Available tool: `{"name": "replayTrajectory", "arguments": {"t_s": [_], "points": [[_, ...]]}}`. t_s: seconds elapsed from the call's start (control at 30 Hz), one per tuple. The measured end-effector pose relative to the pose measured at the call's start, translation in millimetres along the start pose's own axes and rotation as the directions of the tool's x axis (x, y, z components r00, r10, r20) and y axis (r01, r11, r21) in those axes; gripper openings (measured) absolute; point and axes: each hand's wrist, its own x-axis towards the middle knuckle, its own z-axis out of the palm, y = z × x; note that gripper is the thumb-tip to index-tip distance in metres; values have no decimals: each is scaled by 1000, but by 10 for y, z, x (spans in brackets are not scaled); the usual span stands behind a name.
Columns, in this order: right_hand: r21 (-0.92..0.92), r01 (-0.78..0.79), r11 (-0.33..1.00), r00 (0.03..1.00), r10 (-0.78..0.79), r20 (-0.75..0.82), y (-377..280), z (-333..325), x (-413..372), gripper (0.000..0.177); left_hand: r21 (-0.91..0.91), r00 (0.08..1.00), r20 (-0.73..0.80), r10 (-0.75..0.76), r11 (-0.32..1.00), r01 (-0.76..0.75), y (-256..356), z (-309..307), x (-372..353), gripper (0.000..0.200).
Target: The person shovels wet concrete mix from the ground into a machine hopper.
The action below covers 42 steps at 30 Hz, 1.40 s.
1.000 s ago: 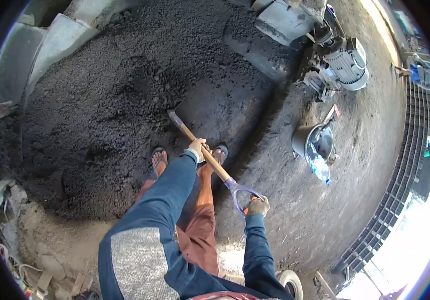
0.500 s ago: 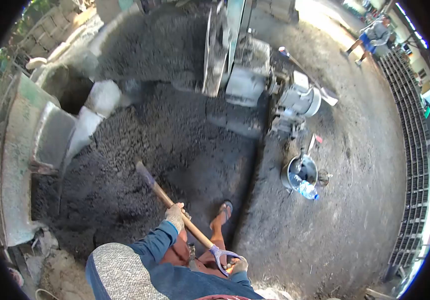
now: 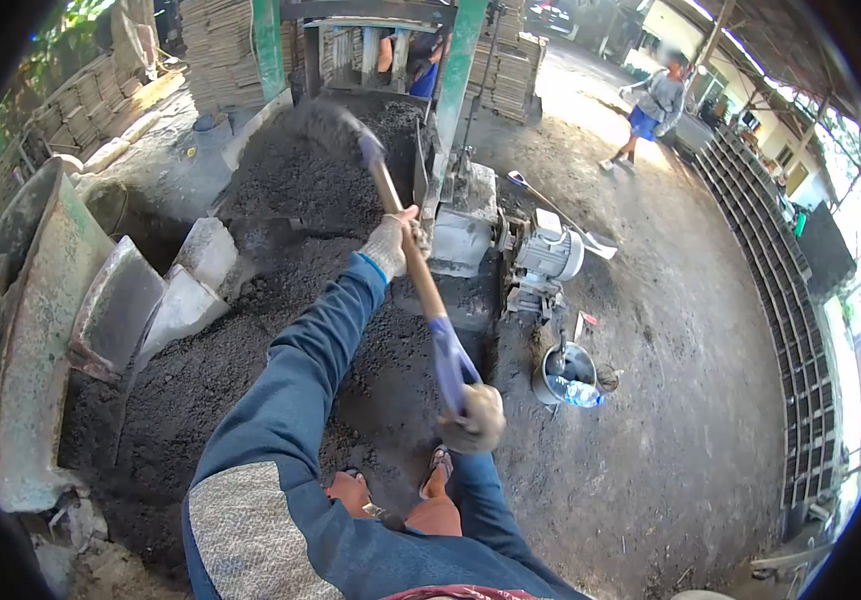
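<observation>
I hold a shovel [image 3: 406,235] with a wooden shaft and a purple grip, raised and pointing away from me. My left hand [image 3: 391,243], in a pale glove, is closed round the middle of the shaft. My right hand [image 3: 478,418], also gloved, grips the purple handle end. The blade [image 3: 336,122] is blurred and carries dark material above the far heap [image 3: 301,175]. A wide pile of dark gravelly mix [image 3: 221,350] lies below, around my sandalled feet [image 3: 438,468].
A metal mixer pan with blades [image 3: 61,300] stands at left. An electric motor [image 3: 551,255] and a bucket holding a plastic bottle [image 3: 571,380] sit at right. Green machine posts [image 3: 456,70] rise ahead. Another person [image 3: 651,105] walks at back right. Racks of blocks [image 3: 781,270] line the right.
The shovel has swung up from the pile on the ground to a raised position toward the far heap. My view has tilted upward, revealing the machine and the walking person.
</observation>
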Motion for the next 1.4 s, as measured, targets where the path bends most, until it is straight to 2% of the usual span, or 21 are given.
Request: {"name": "replayTrajectory", "arguments": {"t_s": [0.1, 0.2, 0.27, 0.33, 0.37, 0.4, 0.47, 0.53, 0.6, 0.67, 0.77, 0.83, 0.87, 0.93, 1.0, 1.1, 1.13, 1.17, 1.2, 1.27, 1.4], "points": [[-141, 239, 961, 962, -215, 167, 92, 381, -280, 17, 199, 979, -158, 132, 975, -99, -127, -476, 90, 26], [-91, 193, 977, 967, -174, 187, 501, 353, -844, 26, 160, 986, -64, 154, 977, -142, -298, -690, -352, 27], [-61, -3, 998, 917, 27, 399, 677, 89, -1087, 30, 66, 983, 38, 182, 981, -185, -471, -757, -817, 28], [341, -355, 870, 909, 238, 341, 1013, -3, -1551, 27, 7, 963, 47, 264, 964, -265, -621, -872, -1114, 29], [307, -843, 441, 537, 678, 501, 959, -212, -1766, 20, 9, 952, 0, 307, 952, -307, -721, -995, -1219, 29], [251, -805, 538, 589, 676, 442, 1096, -303, -1933, 17, 15, 937, -55, 344, 939, -344, -917, -1163, -1306, 30], [236, -971, -42, 104, 813, 573, 1292, -600, -2102, 16, -191, 946, -258, 198, 949, -251, -1463, -1536, -1443, 33], [255, -913, -319, -121, 809, 575, 1536, -784, -2495, 17, -300, 898, -440, -14, 945, -132, -2197, -2112, -1428, 33], [236, -953, -192, -115, 945, 305, 1562, -1051, -2819, 22, -474, 778, -569, -267, 879, -45, -3053, -2522, -1357, 26], [41, -955, -293, -274, 928, 254, 1625, -1625, -2894, 20, -524, 604, -677, -420, 852, 5, -4067, -2644, -1349, 22], [-391, -891, -231, -245, 969, -14, 1725, -2797, -3152, 13, -657, 486, -567, -665, 721, 219, -5731, -2666, -1657, 15], [-370, -834, -409, -363, 912, -190, 1612, -3385, -2901, 9, -637, 364, -560, -744, 668, 385, -6180, -2063, -1859, 16], [-675, -717, -174, -91, 983, -157, 1811, -4080, -3418, 6, -740, 284, -455, -844, 536, 407, -6552, -1997, -1913, 17], [-582, -690, -431, -280, 900, -335, 1561, -3739, -2583, 7, -829, 294, -271, -917, 377, 412, -7071, -1911, -2039, 16], [-238, -900, -365, -285, 906, -313, 1623, -3693, -2749, 8, -827, 329, -265, -906, 389, 405, -7378, -2053, -1991, 13], [-624, -722, -297, -305, 947, -98, 1764, -2676, -3127, 4, -701, 375, -522, -766, 636, 322, -7105, -3003, -1687, 15], [-780, -559, 280, 53, 951, 304, 1892, -2478, -3685, 4, -758, 408, -443, -799, 576, 306, -6584, -3471, -1622, 15], [-669, -685, 289, 120, 950, 287, 1828, -2020, -4024, 9, -772, 490, -409, -770, 578, 264, -6296, -4007, -1571, 16], [-585, -801, -129, -258, 955, 143, 1684, -1489, -3823, 8, -855, 421, -395, -817, 495, 157, -6086, -4355, -1471, 23], [-548, -836, -5, -120, 977, 174, 1710, -1287, -3991, 7, -711, 429, -548, -718, 670, 213, -5818, -4427, -1453, 26], [-415, -906, -88, -199, 953, 231, 1867, -1785, -4010, 8, -688, 457, -569, -684, 700, 191, -6054, -4134, -1565, 24]]}}
